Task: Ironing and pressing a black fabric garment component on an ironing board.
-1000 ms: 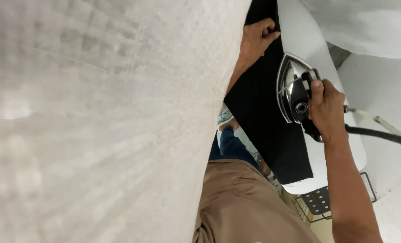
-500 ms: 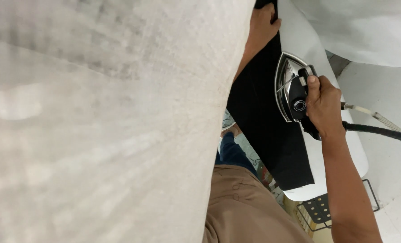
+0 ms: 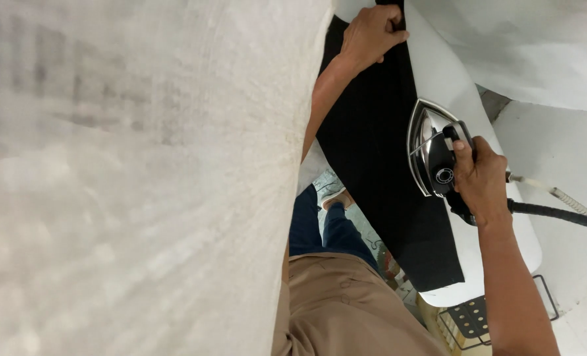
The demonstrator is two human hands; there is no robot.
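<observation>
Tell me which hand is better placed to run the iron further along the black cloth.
The right hand, probably: it already grips the iron on the black cloth. The left hand pins the cloth's far end.

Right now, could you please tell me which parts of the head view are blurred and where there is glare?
Head view: the white cloth filling the left half is close and out of focus; the iron in the right hand shows bright glare on its metal; the black fabric under the left hand is sharp but dark.
</observation>
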